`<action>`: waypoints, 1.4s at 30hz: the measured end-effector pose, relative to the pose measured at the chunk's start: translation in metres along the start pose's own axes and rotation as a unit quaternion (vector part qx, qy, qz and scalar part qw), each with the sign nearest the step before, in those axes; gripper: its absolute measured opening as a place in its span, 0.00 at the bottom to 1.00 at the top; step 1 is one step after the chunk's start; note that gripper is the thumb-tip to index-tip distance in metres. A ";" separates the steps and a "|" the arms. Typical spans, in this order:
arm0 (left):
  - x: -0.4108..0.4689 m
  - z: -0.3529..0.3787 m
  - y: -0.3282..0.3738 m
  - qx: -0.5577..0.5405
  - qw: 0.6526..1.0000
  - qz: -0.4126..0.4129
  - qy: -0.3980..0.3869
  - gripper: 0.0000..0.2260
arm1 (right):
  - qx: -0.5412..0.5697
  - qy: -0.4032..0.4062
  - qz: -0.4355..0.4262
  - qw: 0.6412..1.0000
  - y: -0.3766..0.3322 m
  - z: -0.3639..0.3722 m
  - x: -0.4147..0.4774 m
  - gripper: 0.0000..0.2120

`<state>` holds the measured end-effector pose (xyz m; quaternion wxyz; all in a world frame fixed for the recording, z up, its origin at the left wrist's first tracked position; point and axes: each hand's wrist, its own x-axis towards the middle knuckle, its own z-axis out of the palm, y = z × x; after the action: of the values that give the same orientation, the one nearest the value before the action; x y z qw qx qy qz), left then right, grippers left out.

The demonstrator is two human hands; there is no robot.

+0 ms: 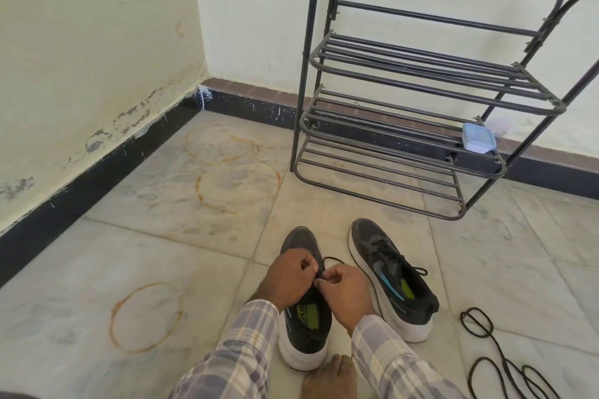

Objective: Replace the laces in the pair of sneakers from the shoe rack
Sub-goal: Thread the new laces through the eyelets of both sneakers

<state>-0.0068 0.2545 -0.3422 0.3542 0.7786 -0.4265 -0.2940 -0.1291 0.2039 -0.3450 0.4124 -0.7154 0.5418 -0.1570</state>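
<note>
Two dark grey sneakers with white soles stand on the floor, toes pointing away from me. Over the left sneaker (304, 327), my left hand (288, 278) and my right hand (345, 290) both pinch its black lace (334, 260) at the tongue; a loop of it sticks out just beyond my fingers. The right sneaker (393, 282) sits beside it, laced in black, untouched. Loose black laces (479, 324) lie coiled on the floor at the lower right.
A black metal shoe rack (421, 74) stands against the far wall, with a small clear plastic box (479, 138) on its lower right shelf. My bare foot (330, 376) rests near the left sneaker's heel. Rust-ring stains mark the marble floor at the left.
</note>
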 end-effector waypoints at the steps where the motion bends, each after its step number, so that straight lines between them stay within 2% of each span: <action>1: -0.001 0.002 -0.001 0.009 1.000 -0.001 -0.003 0.06 | 0.011 0.006 0.007 1.000 0.001 0.002 0.000 0.03; 3: -0.002 0.004 -0.003 0.019 1.000 -0.002 0.002 0.05 | 0.088 -0.002 0.046 0.995 0.006 0.004 0.003 0.08; 6: -0.004 0.006 -0.003 0.017 1.000 0.000 0.008 0.05 | 0.250 -0.049 0.149 0.956 0.009 0.000 0.003 0.09; 9: -0.006 0.009 -0.003 0.024 1.000 0.004 0.002 0.06 | 0.309 -0.078 0.187 0.929 0.012 -0.001 0.004 0.09; 17: -0.012 0.017 0.004 0.107 0.994 0.015 0.029 0.03 | 0.356 -0.080 0.199 0.909 0.012 0.000 -0.002 0.07; 22: -0.016 0.018 0.005 0.136 0.988 0.035 0.062 0.03 | 0.326 -0.072 0.158 0.929 0.007 -0.003 -0.009 0.07; 24: -0.015 0.018 0.003 0.132 0.988 0.043 0.069 0.03 | 0.299 -0.074 0.137 0.941 0.005 -0.004 -0.010 0.09; 27: -0.016 0.016 0.002 0.129 0.987 0.058 0.075 0.05 | 0.299 -0.089 0.135 0.940 0.002 -0.008 -0.010 0.14; 30: -0.017 0.015 0.000 0.125 0.987 0.068 0.079 0.07 | 0.295 -0.092 0.135 0.942 -0.002 -0.010 -0.009 0.11; 33: -0.016 0.013 -0.002 0.077 0.992 0.041 0.086 0.06 | 0.298 -0.084 0.138 0.941 -0.002 -0.008 -0.006 0.06; 38: -0.017 0.015 -0.002 0.007 0.996 -0.003 0.094 0.12 | 0.282 -0.111 0.154 0.940 -0.003 -0.008 -0.004 0.08; 40: -0.017 0.016 -0.002 0.011 0.994 -0.008 0.108 0.14 | 0.313 -0.100 0.165 0.930 -0.008 -0.008 -0.005 0.10; 42: -0.016 0.015 -0.003 0.069 0.991 -0.012 0.111 0.20 | 0.404 -0.053 0.188 0.893 -0.010 -0.009 -0.003 0.10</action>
<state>-0.0245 0.2651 -0.3506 0.3414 0.8340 -0.3943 -0.1800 -0.1295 0.2036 -0.3313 0.7160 -0.3788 0.5332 -0.2441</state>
